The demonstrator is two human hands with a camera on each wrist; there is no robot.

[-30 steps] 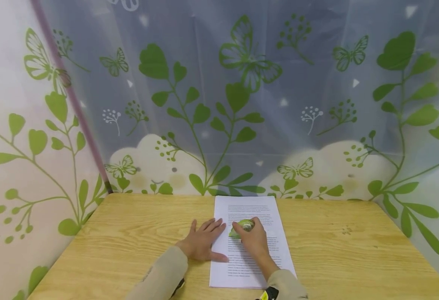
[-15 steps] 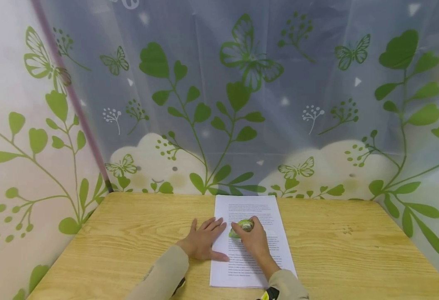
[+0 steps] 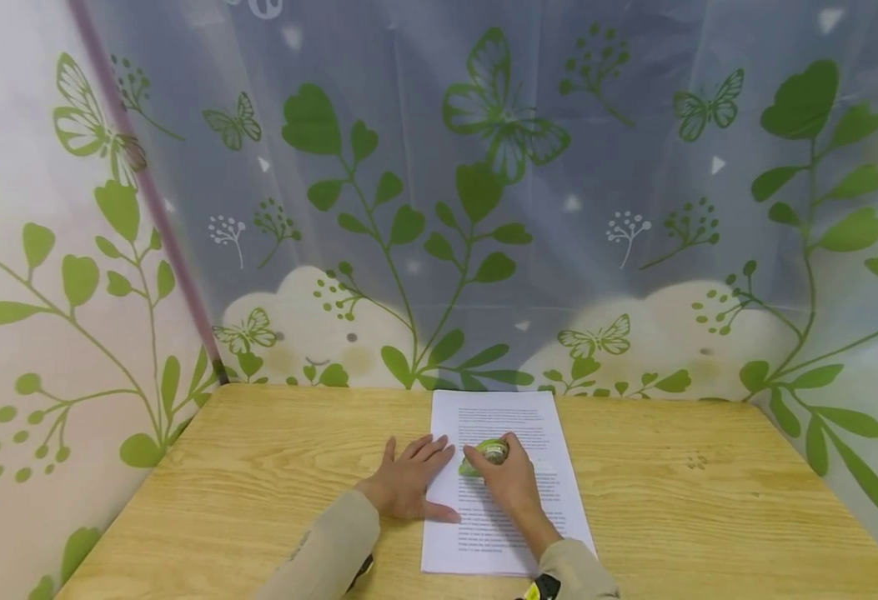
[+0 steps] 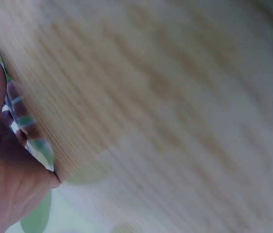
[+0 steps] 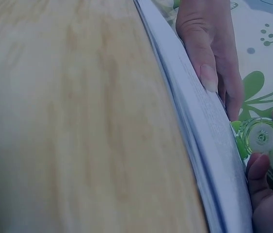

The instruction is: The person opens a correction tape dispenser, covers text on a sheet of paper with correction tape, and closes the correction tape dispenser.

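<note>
Green dispenser [image 3: 494, 452], partly hidden, was pinched in right hand [image 3: 512, 485]. Left hand [image 3: 406, 481] lay splayed across paper [image 3: 484, 518] edge; print [image 3: 487, 537] illegible.

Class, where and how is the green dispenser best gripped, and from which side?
Probably grip the dispenser by its rounded body, thumb and fingers on opposite sides, coming from the near right, as the right hand does. Its green end sticks out toward the left over the paper, so leave that free; the left hand lies on that side.

Left hand [image 3: 407, 483] spread, right hand [image 3: 512, 483] curled
</note>
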